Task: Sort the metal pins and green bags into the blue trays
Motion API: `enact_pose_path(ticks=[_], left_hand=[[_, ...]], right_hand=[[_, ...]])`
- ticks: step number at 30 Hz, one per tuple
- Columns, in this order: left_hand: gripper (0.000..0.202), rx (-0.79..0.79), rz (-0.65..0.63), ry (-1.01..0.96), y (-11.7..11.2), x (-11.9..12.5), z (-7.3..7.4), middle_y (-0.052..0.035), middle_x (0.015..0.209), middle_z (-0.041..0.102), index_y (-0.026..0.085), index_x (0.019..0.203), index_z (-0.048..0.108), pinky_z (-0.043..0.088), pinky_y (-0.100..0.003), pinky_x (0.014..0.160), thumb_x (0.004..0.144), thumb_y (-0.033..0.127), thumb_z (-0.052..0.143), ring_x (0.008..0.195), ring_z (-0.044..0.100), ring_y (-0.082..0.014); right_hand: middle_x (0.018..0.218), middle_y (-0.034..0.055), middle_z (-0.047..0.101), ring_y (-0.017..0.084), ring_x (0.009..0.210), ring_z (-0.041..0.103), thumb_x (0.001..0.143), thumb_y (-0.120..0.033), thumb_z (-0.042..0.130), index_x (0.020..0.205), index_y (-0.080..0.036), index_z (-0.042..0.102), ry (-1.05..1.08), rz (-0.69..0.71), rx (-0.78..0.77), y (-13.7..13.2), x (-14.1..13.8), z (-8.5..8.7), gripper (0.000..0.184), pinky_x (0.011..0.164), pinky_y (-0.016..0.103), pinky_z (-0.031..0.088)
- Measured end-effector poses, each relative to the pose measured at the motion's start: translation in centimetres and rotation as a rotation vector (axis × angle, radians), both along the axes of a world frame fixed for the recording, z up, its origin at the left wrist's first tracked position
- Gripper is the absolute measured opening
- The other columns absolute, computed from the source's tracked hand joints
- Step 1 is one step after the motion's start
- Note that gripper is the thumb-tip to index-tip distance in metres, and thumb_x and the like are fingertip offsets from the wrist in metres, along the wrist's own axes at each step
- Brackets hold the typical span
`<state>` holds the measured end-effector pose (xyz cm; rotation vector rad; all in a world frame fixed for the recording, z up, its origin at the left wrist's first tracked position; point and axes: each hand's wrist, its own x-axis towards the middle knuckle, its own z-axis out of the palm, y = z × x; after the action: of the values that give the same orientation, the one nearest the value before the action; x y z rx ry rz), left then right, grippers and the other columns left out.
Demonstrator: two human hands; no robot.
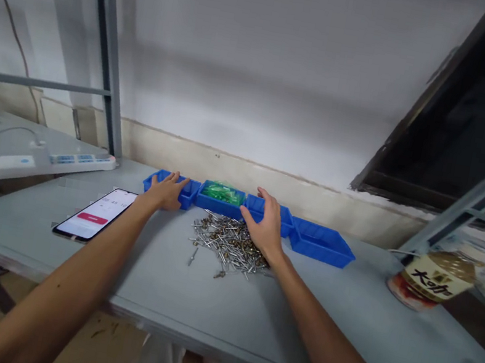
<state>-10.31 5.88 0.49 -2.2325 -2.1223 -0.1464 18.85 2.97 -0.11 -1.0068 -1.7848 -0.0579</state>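
While the left hand (168, 192) is spread over the left bin (187, 200), the right hand (267, 226), also wide, is by the third bin (286, 229) and pins (231, 245) heaped out front. Bins look light, stiff, so grab rims; pins are probably slippery, best pinched mid-shank.

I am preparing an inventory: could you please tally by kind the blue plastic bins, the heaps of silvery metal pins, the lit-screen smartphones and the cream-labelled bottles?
Blue plastic bins: 4
Heap of silvery metal pins: 1 (too overlapped to count singly)
Lit-screen smartphone: 1
Cream-labelled bottle: 1
Total: 7
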Motion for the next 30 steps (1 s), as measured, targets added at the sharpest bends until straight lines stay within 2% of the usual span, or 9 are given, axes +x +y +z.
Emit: enact_pose_path(ticks=[3,6,8,10,15,18,22,26,30], left_hand=[[0.087,-0.018,-0.015,-0.007,0.0,-0.1,0.1,-0.0141,0.158,0.013,0.032,0.148,0.025,0.018,-0.070,0.105,0.070,0.027,0.063,0.143,0.019,-0.0379],[0.085,-0.007,-0.048,0.002,-0.5,0.1,0.0,-0.0159,0.158,0.013,0.030,0.147,0.027,0.016,-0.073,0.103,0.070,0.024,0.062,0.143,0.017,-0.0386],[0.083,0.007,-0.060,-0.010,-1.0,0.3,-0.1,-0.0179,0.157,0.014,0.027,0.146,0.030,0.013,-0.074,0.102,0.069,0.022,0.061,0.143,0.017,-0.0394],[0.083,0.017,-0.066,-0.045,-1.6,0.4,-0.1,-0.0191,0.157,0.015,0.025,0.145,0.032,0.013,-0.074,0.103,0.068,0.021,0.062,0.142,0.019,-0.0402],[0.088,0.054,-0.108,-0.128,-2.4,0.2,0.1,-0.0176,0.156,0.020,0.025,0.147,0.025,0.017,-0.072,0.103,0.067,0.018,0.062,0.143,0.020,-0.0380],[0.085,0.077,-0.111,-0.133,-2.5,0.2,0.1,-0.0173,0.155,0.022,0.024,0.146,0.027,0.019,-0.071,0.103,0.068,0.017,0.059,0.142,0.022,-0.0353],[0.087,0.109,-0.110,-0.147,-2.4,0.3,-0.1,-0.0179,0.154,0.026,0.023,0.146,0.025,0.019,-0.068,0.104,0.066,0.016,0.058,0.141,0.026,-0.0344],[0.087,0.137,-0.110,-0.144,-2.4,0.4,-0.1,-0.0168,0.154,0.028,0.023,0.147,0.024,0.020,-0.069,0.104,0.066,0.016,0.057,0.141,0.026,-0.0347],[0.087,0.131,-0.102,-0.124,-2.3,0.4,-0.2,-0.0159,0.154,0.028,0.024,0.147,0.024,0.021,-0.067,0.105,0.066,0.018,0.058,0.141,0.026,-0.0334]], right_hand=[[0.118,0.0117,0.062,0.027,0.122,0.047,0.084,-0.041,0.058,0.118,-0.017,0.060,-0.152,-0.047,-0.077,2.7,-0.9,1.1,0.041,0.105,0.042,0.036],[0.121,0.0094,0.063,0.029,0.129,0.042,0.089,-0.044,0.048,0.109,-0.021,0.066,-0.390,-0.130,-0.333,5.7,-2.2,2.6,0.035,0.105,0.043,0.034],[0.122,0.0084,0.064,0.029,0.125,0.048,0.093,-0.042,0.038,0.109,-0.023,0.067,-0.511,-0.159,-0.471,7.5,-3.0,3.6,0.038,0.102,0.046,0.035],[0.119,0.0094,0.066,0.031,0.117,0.055,0.094,-0.039,0.034,0.107,-0.023,0.068,-0.567,-0.168,-0.542,9.0,-3.6,4.2,0.040,0.099,0.049,0.037],[0.113,0.0113,0.070,0.033,0.108,0.060,0.086,-0.030,0.045,0.099,-0.021,0.073,-0.665,-0.171,-0.694,11.6,-4.2,4.2,0.032,0.093,0.049,0.041],[0.112,0.0107,0.071,0.030,0.104,0.062,0.079,-0.024,0.051,0.100,-0.019,0.073,-0.690,-0.135,-0.736,12.7,-4.3,3.9,0.031,0.089,0.040,0.044],[0.105,0.0120,0.073,0.025,0.095,0.065,0.071,-0.015,0.054,0.094,-0.013,0.074,-0.690,-0.039,-0.751,13.5,-4.6,3.8,0.031,0.081,0.030,0.047],[0.090,0.0097,0.073,0.021,0.082,0.065,0.069,-0.014,0.056,0.088,-0.012,0.073,-0.650,0.037,-0.774,13.8,-4.4,4.1,0.025,0.070,0.027,0.047],[0.088,0.0075,0.071,0.019,0.081,0.062,0.068,-0.018,0.060,0.086,-0.012,0.070,-0.593,0.083,-0.776,13.9,-3.6,4.5,0.021,0.069,0.026,0.046]])
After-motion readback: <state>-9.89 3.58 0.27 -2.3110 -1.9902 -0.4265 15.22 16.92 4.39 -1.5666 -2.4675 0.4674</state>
